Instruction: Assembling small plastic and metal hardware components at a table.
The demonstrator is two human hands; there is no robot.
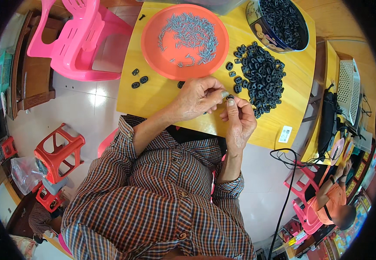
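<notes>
My left hand (196, 97) pinches a small grey metal pin at its fingertips, over the yellow table (162, 93). My right hand (239, 119) holds a small black rubber ring between thumb and forefinger, touching the pin. Just beyond the hands lies a heap of black rubber rings (260, 76). An orange plate (152, 41) carries many grey pins (192, 37). A round tin (254, 19) at the far right of the table is filled with black rings.
Three loose black rings (138, 79) lie at the table's left edge. A pink plastic chair (82, 41) stands to the left, red stools (58, 151) lower left. A black cable (285, 173) runs down the floor at right, where another person in orange (333, 199) sits.
</notes>
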